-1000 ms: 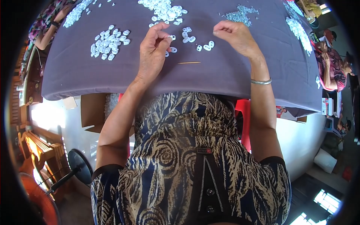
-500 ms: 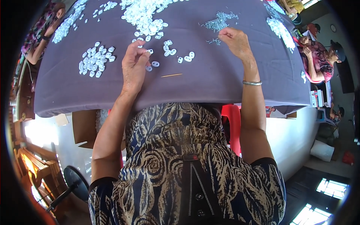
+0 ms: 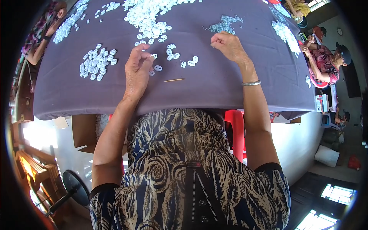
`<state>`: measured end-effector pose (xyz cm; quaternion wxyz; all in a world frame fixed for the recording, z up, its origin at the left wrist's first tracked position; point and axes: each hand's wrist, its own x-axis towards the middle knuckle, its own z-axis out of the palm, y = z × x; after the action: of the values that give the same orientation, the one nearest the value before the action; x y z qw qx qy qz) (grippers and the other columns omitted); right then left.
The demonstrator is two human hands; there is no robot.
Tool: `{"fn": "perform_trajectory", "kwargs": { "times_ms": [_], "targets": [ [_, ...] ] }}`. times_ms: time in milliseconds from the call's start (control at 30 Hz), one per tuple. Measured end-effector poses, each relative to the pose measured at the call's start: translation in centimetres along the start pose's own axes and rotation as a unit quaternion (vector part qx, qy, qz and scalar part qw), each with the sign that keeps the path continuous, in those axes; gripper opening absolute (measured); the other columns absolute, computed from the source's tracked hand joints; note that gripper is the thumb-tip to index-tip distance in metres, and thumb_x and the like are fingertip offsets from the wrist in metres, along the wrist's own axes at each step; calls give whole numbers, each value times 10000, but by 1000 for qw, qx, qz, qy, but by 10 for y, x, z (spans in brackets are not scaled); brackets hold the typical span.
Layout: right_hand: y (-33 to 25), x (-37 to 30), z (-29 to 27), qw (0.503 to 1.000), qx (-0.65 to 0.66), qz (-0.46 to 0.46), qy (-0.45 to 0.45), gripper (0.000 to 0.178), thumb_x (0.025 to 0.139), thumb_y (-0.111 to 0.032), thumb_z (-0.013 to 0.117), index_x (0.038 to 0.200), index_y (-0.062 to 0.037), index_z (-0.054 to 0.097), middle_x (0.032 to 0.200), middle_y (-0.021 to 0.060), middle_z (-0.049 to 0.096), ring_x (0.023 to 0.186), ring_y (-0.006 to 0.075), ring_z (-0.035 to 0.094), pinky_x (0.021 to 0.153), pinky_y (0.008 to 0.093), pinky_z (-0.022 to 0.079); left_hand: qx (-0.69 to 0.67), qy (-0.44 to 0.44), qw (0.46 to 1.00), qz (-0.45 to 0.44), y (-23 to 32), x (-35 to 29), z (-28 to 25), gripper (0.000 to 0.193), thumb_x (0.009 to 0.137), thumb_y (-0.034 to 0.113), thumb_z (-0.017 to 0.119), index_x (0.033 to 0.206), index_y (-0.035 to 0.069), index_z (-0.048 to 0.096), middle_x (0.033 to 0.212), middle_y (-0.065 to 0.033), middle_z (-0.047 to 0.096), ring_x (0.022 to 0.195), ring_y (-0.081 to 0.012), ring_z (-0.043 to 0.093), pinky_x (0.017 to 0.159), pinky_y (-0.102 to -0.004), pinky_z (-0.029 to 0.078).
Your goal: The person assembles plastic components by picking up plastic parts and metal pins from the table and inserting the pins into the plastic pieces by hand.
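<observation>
My left hand [image 3: 137, 73] is closed in a pinch on a small white plastic piece [image 3: 154, 56], held above the dark tablecloth. Similar oval pieces with two holes, such as this white piece [image 3: 158, 68], lie just beside it. My right hand [image 3: 230, 48] has thumb and forefinger pressed together, wrist banded by a bangle. Whatever its fingertips hold is too small to make out. Beyond that hand lies a pile of tiny grey metal bits [image 3: 226, 23], thin and screw-like. Between my hands are several loose white pieces [image 3: 170, 52] and a thin wooden stick [image 3: 174, 80].
A sorted-looking cluster of white pieces [image 3: 98, 63] lies at left, and a large heap [image 3: 147, 21] at the far middle. Other people sit at the left and right table edges, near more heaps [image 3: 285, 36]. A red chair [image 3: 234, 128] and cardboard box [image 3: 85, 130] stand below the table.
My right hand has moved left, away from the metal bits, with its fingertips still together. My left hand stays nearly in place with the white piece.
</observation>
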<state>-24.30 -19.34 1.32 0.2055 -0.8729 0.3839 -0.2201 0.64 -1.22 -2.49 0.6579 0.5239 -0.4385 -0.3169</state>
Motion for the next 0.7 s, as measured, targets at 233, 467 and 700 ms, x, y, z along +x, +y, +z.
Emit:
{"fn": "perform_trajectory", "kwargs": {
  "times_ms": [233, 467, 700],
  "targets": [
    [-4, 8, 1, 997, -59, 14, -50, 161, 807, -176, 634, 777, -25, 586, 718, 52, 559, 649, 170, 518, 636, 324, 434, -8, -4, 1000, -3, 0, -1, 0, 303, 858, -5, 554, 1152, 60, 527, 799, 8, 550, 651, -70, 521, 564, -223, 434],
    [-20, 9, -1, 999, 3, -8, -40, 221, 839, -230, 594, 791, -14, 574, 760, 86, 602, 711, 243, 556, 674, 364, 448, -29, -3, 1000, -11, 4, 1, 3, 310, 853, -26, 558, 1146, 72, 535, 791, 17, 542, 633, -56, 498, 559, -208, 418],
    [-24, 13, 12, 984, 172, 12, -41, 146, 878, -174, 560, 824, -40, 541, 740, -22, 535, 657, 74, 448, 590, 238, 369, -16, 6, 1000, -25, 7, -1, 3, 299, 853, -28, 558, 1135, 69, 542, 788, 18, 536, 642, -48, 478, 571, -197, 411]
  ]
}}
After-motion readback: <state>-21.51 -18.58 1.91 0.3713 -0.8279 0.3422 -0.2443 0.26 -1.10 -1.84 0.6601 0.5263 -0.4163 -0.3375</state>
